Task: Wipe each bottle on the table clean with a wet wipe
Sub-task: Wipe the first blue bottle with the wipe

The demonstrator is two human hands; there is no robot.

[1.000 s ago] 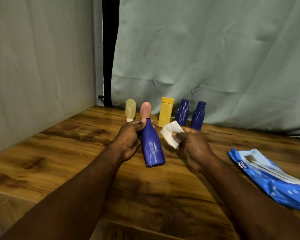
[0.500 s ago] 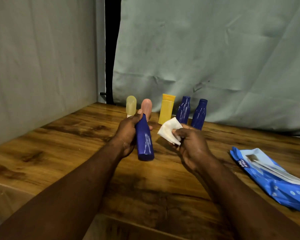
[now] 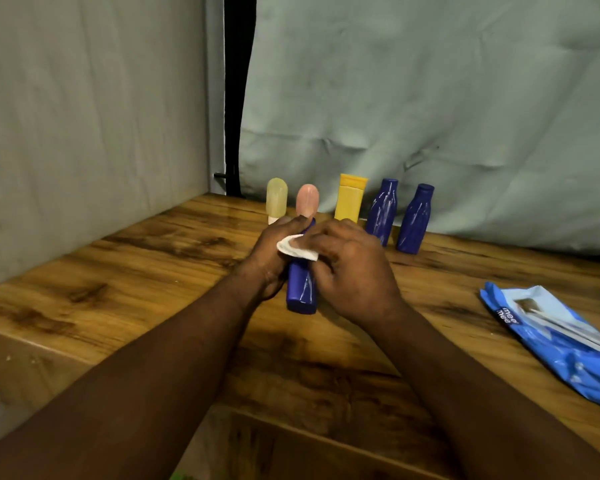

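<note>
Gripping blue bottle, left hand; pinching wet wipe against it, right hand.

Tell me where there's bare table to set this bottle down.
Bare table lies left of the left hand, to the wall, and between the right hand and the wipes pack. The back edge is crowded: five bottles in a row.

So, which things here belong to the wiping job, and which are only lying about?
Job:
- held bottle
- wipe
- pale bottle
- pink bottle
- yellow bottle
- two blue bottles
- wipe pack

Only there:
- curtain
- wall
- table, which just carries everything
</note>
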